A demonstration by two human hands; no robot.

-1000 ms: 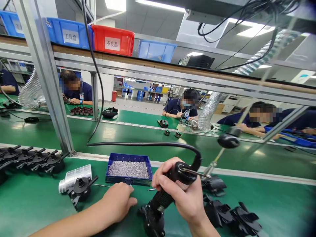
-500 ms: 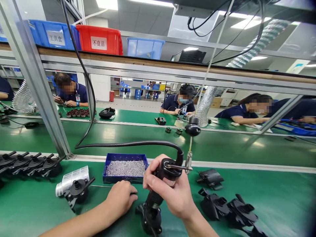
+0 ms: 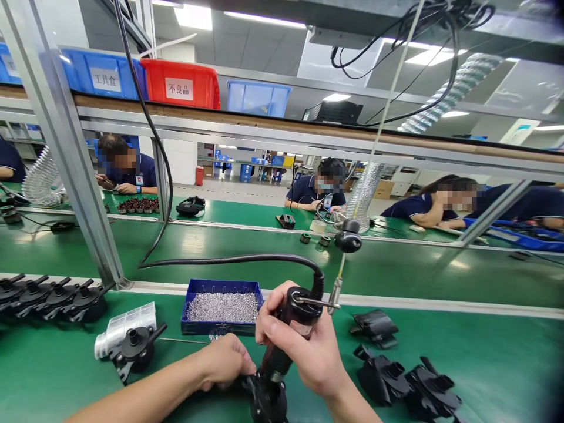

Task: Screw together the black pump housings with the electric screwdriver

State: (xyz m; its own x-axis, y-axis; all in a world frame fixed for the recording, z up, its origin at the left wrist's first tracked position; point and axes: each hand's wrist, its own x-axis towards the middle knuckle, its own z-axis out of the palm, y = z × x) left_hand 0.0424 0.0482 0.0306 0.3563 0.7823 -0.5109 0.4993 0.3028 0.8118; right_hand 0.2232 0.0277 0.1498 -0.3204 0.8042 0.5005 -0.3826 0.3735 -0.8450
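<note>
My right hand (image 3: 304, 341) is wrapped round a black electric screwdriver (image 3: 302, 305), which hangs from a cord and points down at a black plastic housing (image 3: 269, 402) near the bottom centre. My left hand (image 3: 227, 361) is closed in a pinch at the left edge of that housing; whatever its fingertips hold is hidden. Just behind my left hand, a few small screws (image 3: 214, 338) lie beside a blue tray (image 3: 220, 326) full of small silver screws. A thin metal rod (image 3: 183, 340) lies to the left of them.
Another black housing (image 3: 134, 349) leans by a clear plastic bottle (image 3: 126, 329) at left. Several housings (image 3: 59, 296) stand in a row at far left, others (image 3: 383, 373) at right. A metal post (image 3: 66, 147) rises left. Several people sit at the bench beyond.
My left hand has moved right and down, from in front of the tray to the housing, uncovering the small screws. My right hand and the screwdriver have barely moved. The camera view has tilted slightly.
</note>
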